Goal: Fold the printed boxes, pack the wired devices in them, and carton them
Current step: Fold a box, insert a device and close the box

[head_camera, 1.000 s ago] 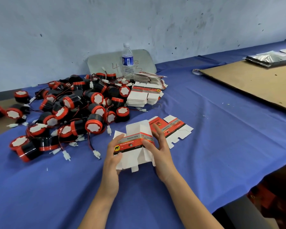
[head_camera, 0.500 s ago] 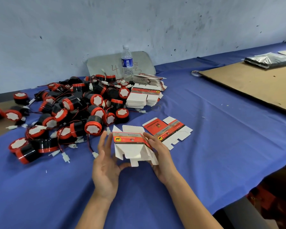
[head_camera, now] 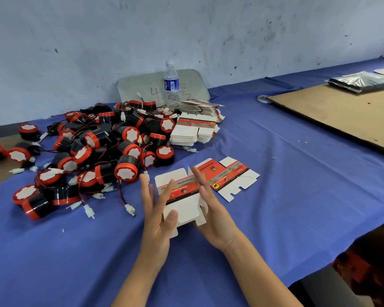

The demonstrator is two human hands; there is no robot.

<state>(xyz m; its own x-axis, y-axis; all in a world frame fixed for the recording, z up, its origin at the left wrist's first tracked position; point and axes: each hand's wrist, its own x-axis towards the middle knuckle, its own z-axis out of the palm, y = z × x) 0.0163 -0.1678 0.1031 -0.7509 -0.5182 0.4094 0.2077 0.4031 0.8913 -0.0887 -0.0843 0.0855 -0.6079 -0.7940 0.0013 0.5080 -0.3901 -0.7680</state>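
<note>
Both forearms run off the bottom frame edge. Half-folded white and red printed cardboard box (head_camera: 184, 202): left side hidden behind left hand (head_camera: 157, 213), right side behind right hand (head_camera: 213, 209); small print blurred. Flat red and white printed box blank (head_camera: 233, 178): near end covered by right hand. Red handwriting on grey board (head_camera: 142, 89), far edge of blue-clothed worktop (head_camera: 275, 196), partly behind clear plastic water bottle (head_camera: 171, 85). Brown cardboard sheet (head_camera: 333, 116) and silver foil bags (head_camera: 359, 82), far right corner: cut by right frame edge. Dark red shapes (head_camera: 353, 269) below worktop's near right edge: cannot tell.
</note>
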